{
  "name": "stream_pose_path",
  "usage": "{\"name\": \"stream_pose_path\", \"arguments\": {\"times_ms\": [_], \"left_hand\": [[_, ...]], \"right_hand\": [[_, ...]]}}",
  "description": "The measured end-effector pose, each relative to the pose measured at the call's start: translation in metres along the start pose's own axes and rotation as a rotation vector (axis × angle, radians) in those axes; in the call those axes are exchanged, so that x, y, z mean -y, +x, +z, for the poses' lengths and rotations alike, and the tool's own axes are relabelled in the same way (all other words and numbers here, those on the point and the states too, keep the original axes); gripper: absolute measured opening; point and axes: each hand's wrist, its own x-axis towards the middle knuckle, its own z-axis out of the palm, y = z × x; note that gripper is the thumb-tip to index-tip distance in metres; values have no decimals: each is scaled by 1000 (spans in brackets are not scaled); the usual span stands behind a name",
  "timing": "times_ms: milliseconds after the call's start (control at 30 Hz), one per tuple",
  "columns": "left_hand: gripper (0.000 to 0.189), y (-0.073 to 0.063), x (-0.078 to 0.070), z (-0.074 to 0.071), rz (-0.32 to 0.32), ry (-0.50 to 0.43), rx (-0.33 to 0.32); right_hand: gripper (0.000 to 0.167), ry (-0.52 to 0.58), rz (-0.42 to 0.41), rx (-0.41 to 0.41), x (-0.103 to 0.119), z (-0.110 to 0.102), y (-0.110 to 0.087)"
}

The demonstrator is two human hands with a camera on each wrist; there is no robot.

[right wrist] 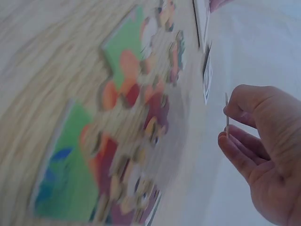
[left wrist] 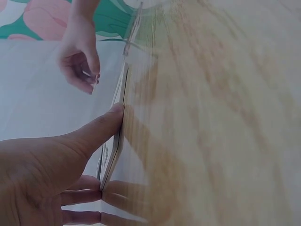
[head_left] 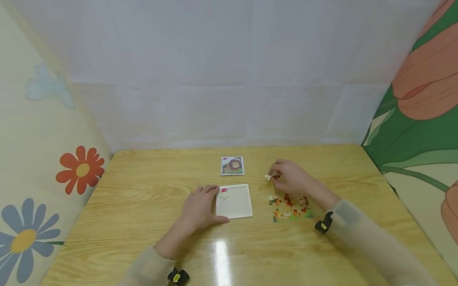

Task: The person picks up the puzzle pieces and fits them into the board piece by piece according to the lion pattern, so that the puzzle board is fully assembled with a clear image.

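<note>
My left hand (head_left: 201,207) rests at the left side of a white puzzle tray (head_left: 236,204), thumb along the near edge and fingers by the far left corner. In the left wrist view its thumb and fingers are fairly straight against the tray's rim (left wrist: 116,146). A puzzle piece with a pink shape (head_left: 224,190) lies in the tray's upper left corner. My right hand (head_left: 290,176) pinches a thin puzzle piece (head_left: 273,176) between thumb and fingers, raised over the table. The right wrist view shows that piece (right wrist: 226,115) edge-on.
Several loose puzzle pieces (head_left: 291,207) lie in a group right of the tray, below my right hand. A small lion picture (head_left: 232,165) sits behind the tray on the wooden table (head_left: 150,178). A white cloth (head_left: 229,111) hangs behind the table.
</note>
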Motion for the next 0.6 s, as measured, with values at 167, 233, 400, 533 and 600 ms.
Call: {"name": "stream_pose_path", "arguments": {"times_ms": [167, 233, 400, 533, 600], "left_hand": [[109, 1, 0, -1, -1, 1, -1], [109, 1, 0, -1, -1, 3, -1], [110, 2, 1, -1, -7, 12, -2], [110, 2, 0, -2, -4, 12, 4], [110, 2, 0, -3, -3, 13, 12]], "right_hand": [[22, 6, -39, -9, 13, 0, 15], [21, 17, -58, -5, 18, 0, 20], [16, 35, -100, 3, 26, 1, 32], [16, 41, -124, 2, 33, 3, 39], [15, 43, -145, 9, 36, 6, 43]]}}
